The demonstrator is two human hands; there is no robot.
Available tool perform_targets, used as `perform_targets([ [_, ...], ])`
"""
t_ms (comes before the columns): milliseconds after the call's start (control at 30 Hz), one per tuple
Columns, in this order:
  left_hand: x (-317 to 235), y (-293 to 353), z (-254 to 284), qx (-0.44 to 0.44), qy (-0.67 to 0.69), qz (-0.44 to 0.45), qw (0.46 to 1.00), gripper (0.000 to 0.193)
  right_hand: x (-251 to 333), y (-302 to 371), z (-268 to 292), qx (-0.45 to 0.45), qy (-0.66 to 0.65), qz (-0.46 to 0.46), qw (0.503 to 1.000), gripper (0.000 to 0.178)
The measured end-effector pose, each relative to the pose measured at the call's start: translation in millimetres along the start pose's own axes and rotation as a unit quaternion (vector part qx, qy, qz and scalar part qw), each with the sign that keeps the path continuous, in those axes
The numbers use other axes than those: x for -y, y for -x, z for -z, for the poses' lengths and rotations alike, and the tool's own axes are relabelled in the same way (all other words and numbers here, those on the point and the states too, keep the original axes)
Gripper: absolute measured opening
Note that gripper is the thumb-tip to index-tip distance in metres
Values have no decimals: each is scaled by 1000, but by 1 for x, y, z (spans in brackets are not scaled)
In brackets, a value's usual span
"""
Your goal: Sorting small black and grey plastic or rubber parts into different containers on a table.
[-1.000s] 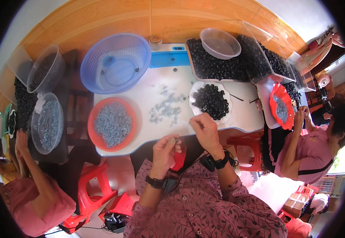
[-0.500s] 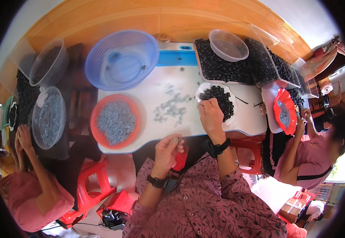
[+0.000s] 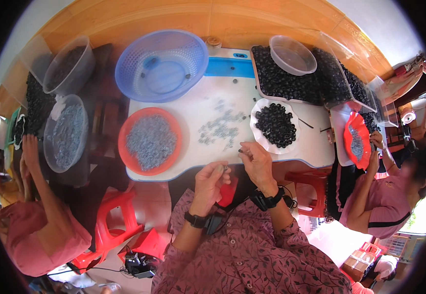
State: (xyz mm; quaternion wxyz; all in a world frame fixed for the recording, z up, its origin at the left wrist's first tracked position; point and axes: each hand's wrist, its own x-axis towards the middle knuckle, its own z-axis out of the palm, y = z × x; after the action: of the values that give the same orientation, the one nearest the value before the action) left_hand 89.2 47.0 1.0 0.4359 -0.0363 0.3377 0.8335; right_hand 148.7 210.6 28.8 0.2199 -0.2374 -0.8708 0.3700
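Observation:
My left hand [image 3: 210, 182] is closed in a pinch just off the front edge of the white table [image 3: 201, 159]. Something small shows at its fingertips, too small to make out. To its right, my right hand [image 3: 258, 165] pinches a small black piece [image 3: 241, 150] between thumb and finger. Beyond that hand, a white wavy-rimmed plate [image 3: 261, 138] holds a heap of black ring-like pieces [image 3: 275, 122]. Scattered over the middle of the table lie small pale blue-grey pieces [image 3: 221, 128]. At the left, an orange-red bowl [image 3: 125, 152] is filled with similar blue-grey pieces [image 3: 152, 141].
A blue plastic basket [image 3: 125, 81] stands at the back left. Behind the plate is a tray of black pieces [image 3: 264, 81] with a clear bowl [image 3: 294, 54] on it. Co-workers sit on both sides, one with a red wavy dish [image 3: 365, 149]. Red stools [image 3: 107, 215] flank my seat.
My right hand has come away from the black pieces in the plate, back toward my left hand, carrying a small black piece. My left hand keeps its pinch. The view has shifted slightly.

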Motion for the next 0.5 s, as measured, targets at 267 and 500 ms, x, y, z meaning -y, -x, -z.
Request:
perform_targets([
  [267, -2, 2, -1, -5, 11, 2, 1000, 21, 3, 0, 5, 30, 24, -5, 999, 33],
  [500, -3, 3, 0, -3, 12, -2, 1000, 21, 8, 1, 6, 24, 78, 49, 995, 28],
])
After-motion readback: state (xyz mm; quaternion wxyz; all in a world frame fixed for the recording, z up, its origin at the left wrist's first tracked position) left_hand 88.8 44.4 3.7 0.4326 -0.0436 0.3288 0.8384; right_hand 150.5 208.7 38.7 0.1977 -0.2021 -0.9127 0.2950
